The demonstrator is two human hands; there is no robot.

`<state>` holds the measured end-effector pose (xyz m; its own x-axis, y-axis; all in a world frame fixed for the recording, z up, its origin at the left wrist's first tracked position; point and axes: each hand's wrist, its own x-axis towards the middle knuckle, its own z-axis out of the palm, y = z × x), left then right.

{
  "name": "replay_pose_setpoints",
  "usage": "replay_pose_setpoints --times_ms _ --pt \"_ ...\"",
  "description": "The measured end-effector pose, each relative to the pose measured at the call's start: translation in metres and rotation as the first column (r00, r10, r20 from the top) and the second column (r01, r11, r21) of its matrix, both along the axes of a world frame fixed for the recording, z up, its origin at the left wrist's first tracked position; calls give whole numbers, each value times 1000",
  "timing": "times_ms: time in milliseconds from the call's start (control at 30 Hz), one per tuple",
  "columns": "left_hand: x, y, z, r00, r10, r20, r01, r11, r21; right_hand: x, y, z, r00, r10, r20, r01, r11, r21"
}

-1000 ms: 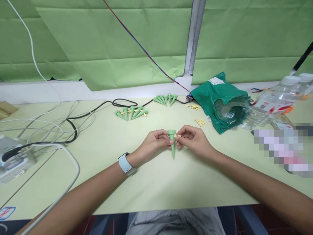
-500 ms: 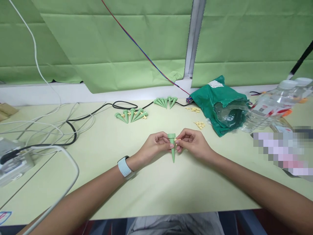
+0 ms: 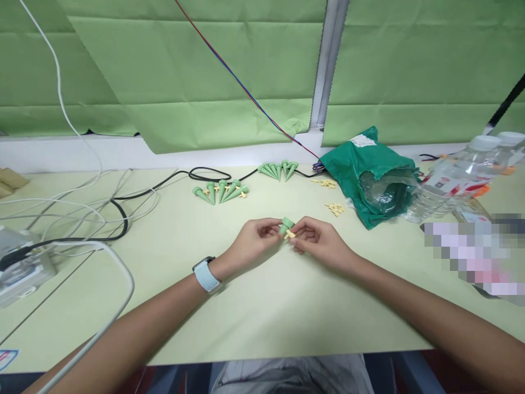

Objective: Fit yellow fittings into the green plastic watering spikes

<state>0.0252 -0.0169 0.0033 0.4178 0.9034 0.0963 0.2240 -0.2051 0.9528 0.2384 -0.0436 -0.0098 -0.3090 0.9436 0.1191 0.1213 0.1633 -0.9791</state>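
Note:
Between the fingertips of my left hand [image 3: 262,239] is a green plastic watering spike [image 3: 286,223], its capped wide end showing and its pointed end hidden by the fingers. A small yellow T-shaped valve [image 3: 289,235] sits against the spike's side. My right hand [image 3: 318,239] pinches this valve between thumb and finger. Whether the valve is seated in the spike I cannot tell. Beyond the left hand lies a row of green spikes with yellow valves [image 3: 222,191]. Farther back is a second group of green spikes [image 3: 279,169]. Loose yellow valves [image 3: 334,209] lie in two small piles.
A torn green plastic bag [image 3: 348,164] lies at the back right, beside clear water bottles [image 3: 455,175]. At the right edge is a blurred flat object [image 3: 471,257]. White and black cables [image 3: 123,219] tangle on the left near a power strip [image 3: 24,268].
The spike has tilted in my hands, so its point no longer shows. The yellow valve now faces up toward me in front of the spike.

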Motion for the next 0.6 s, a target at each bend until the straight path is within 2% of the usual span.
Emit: replay_pose_setpoints --times_ms 67,133,267,367,600 --pt "-12 12 -2 992 87 -92 -76 990 122 1 1 -3 996 7 89 -11 999 47" --pt "-26 27 -4 974 147 -173 -99 961 260 2 1 -6 988 3 155 -14 997 72" --pt "-54 56 -6 855 334 -397 -88 847 524 3 3 -9 980 17 196 -34 996 82" --pt "-66 68 -6 798 395 -455 -54 799 599 4 4 -9 979 30 200 -47 996 80" --pt "-72 73 -7 658 605 -448 -165 697 698 5 4 -9 979 42 201 -57 996 66"
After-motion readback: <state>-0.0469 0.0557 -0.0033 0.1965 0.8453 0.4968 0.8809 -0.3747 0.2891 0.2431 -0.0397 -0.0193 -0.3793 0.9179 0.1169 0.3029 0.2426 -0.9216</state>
